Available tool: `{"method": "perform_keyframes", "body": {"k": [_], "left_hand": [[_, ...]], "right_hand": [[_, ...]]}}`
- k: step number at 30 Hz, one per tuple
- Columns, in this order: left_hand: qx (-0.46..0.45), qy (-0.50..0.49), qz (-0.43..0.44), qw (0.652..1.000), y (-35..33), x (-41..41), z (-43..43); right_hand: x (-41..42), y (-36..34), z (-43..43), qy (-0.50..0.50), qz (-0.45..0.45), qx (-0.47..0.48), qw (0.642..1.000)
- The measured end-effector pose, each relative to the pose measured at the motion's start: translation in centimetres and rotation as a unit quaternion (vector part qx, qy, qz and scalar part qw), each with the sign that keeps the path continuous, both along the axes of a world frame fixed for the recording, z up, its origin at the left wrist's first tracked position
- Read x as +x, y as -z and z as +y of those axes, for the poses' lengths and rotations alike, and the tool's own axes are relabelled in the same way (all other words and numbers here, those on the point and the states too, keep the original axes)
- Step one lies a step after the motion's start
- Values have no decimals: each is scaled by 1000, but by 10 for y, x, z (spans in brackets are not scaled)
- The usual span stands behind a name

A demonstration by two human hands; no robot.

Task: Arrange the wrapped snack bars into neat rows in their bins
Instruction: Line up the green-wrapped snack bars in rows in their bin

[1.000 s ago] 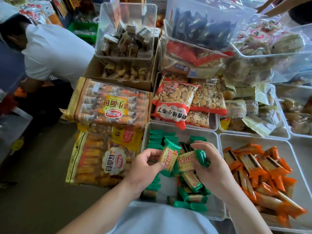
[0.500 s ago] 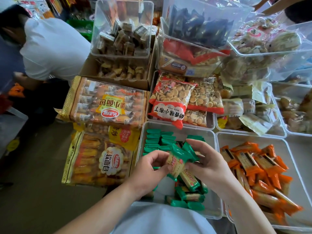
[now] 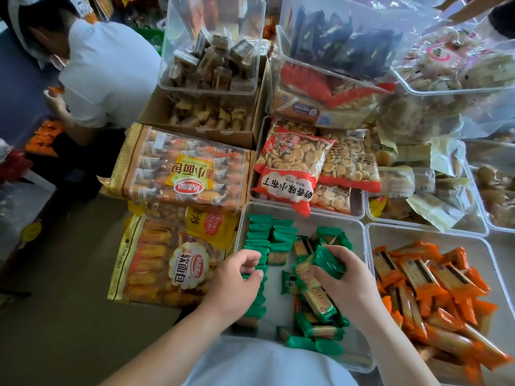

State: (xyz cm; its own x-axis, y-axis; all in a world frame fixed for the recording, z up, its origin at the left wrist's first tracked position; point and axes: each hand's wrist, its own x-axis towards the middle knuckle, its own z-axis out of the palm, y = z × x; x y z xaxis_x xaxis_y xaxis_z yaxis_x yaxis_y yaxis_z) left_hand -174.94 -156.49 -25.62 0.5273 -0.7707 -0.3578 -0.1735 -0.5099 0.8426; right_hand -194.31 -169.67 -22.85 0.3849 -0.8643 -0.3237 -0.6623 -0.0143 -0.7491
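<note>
A clutch of green-wrapped snack bars (image 3: pixel 324 264) was gripped in the right hand (image 3: pixel 345 280) above a clear plastic bin (image 3: pixel 274 305). The left hand (image 3: pixel 237 277) was held with fingers curled over the row of green bars (image 3: pixel 259 235) stood on edge along the bin's left wall. Whether a bar was pinched in it could not be told. More loose green bars (image 3: pixel 315 330) were heaped at the bin's near side. Orange-wrapped bars (image 3: pixel 434 288) were piled unsorted in the neighbouring bin (image 3: pixel 418 229) to the right. Bags of round biscuits (image 3: pixel 289 168) and packs of small bread (image 3: pixel 181 174) were laid beyond. A second person (image 3: pixel 111 71) in a white shirt was seen at far left.
</note>
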Motion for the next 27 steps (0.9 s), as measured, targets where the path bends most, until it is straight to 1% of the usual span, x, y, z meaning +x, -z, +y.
{"method": "perform_keyframes", "body": {"k": [6, 12, 15, 19, 21, 24, 27], "left_hand": [[9, -2, 14, 1000, 1, 4, 3], [17, -4, 26, 1000, 0, 9, 3], [27, 11, 5, 1000, 0, 8, 0], [56, 78, -87, 992, 2, 11, -3], [63, 108, -116, 985, 4, 11, -6], [64, 115, -118, 984, 6, 8, -9], [68, 117, -113, 984, 8, 5, -9]], "right_hand": [[21, 36, -2, -104, 30, -16, 994], [51, 77, 0, -150, 60, 12, 987], [58, 88, 1, -130, 58, -2, 990], [62, 91, 6, -39, 31, -7, 999], [58, 91, 6, -32, 38, -2, 999], [50, 91, 4, -36, 62, -1, 997], [48, 91, 2, -27, 66, 19, 997]]}}
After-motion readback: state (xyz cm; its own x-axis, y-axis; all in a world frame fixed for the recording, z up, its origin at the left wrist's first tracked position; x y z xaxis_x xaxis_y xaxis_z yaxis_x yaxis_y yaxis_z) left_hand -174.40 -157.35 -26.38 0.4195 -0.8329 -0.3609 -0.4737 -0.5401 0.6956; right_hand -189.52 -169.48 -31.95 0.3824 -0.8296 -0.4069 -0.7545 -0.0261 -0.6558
